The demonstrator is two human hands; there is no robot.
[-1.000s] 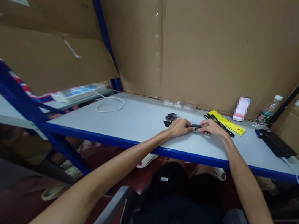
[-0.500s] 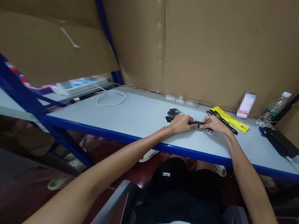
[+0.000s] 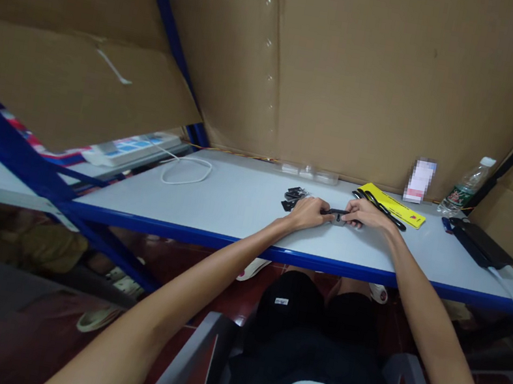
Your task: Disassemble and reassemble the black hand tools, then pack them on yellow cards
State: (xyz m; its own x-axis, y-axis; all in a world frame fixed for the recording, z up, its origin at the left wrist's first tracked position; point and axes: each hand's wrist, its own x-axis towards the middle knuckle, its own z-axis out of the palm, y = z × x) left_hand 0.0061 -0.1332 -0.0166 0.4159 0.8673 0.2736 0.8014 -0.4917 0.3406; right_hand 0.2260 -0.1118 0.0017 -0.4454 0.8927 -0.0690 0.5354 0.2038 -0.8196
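Both hands meet over the desk [image 3: 232,214] near its front edge. Between them is a small black and grey piece [image 3: 339,217], too small to name. My left hand [image 3: 308,213] has its fingers closed on the piece's left end. My right hand [image 3: 364,213] pinches the right end, its wrist over the desk. Just behind my left hand lies a little pile of black parts [image 3: 294,195], some in clear wrapping. Close behind my right hand are a long black strap-like item [image 3: 386,212] and a yellow printed card [image 3: 397,207].
A clear bottle [image 3: 463,189] and an upright blurred phone [image 3: 420,181] stand at the back right. A black flat device [image 3: 483,244] with a white cable lies at the right. Clear plastic pieces [image 3: 307,172] line the back; a white cable loop [image 3: 185,171] lies left. Cardboard walls [image 3: 357,71] enclose the desk.
The view has shifted slightly, moving the scene a little to the left. Both hands keep their hold on the small piece, with hardly any visible movement.
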